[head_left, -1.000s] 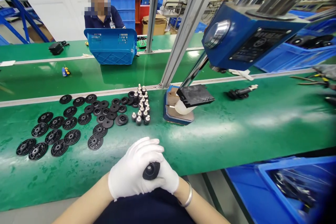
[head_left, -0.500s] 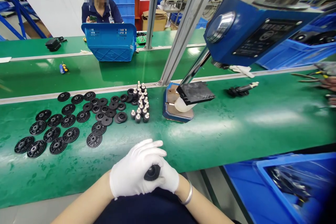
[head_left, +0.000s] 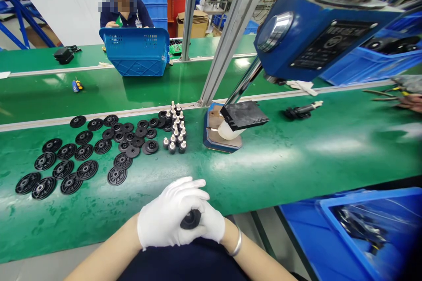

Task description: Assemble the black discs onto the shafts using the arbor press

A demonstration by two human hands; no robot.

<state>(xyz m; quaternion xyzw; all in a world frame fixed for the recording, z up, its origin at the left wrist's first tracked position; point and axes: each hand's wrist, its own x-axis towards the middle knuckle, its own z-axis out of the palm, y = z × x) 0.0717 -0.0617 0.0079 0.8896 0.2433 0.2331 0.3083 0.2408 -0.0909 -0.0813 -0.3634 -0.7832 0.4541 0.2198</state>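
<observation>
My left hand, in a white glove, wraps round a round black part near the table's front edge. From the right, my right hand, also gloved, closes on the same part, its fingers partly hidden behind the left ones. Black ribbed discs lie spread over the left of the green table, with smaller black rings beside them. A cluster of black parts with white tips stands upright beyond my hands.
A blue press rises at right over its base, with a black block there. A black part with a white shaft lies farther right. Another person's hand is at the right edge. Blue basket stands behind; blue bin sits lower right.
The view has shifted slightly. Both my hands stay closed round the black part. Across the table, the person's hand and the green item in it have moved a little.
</observation>
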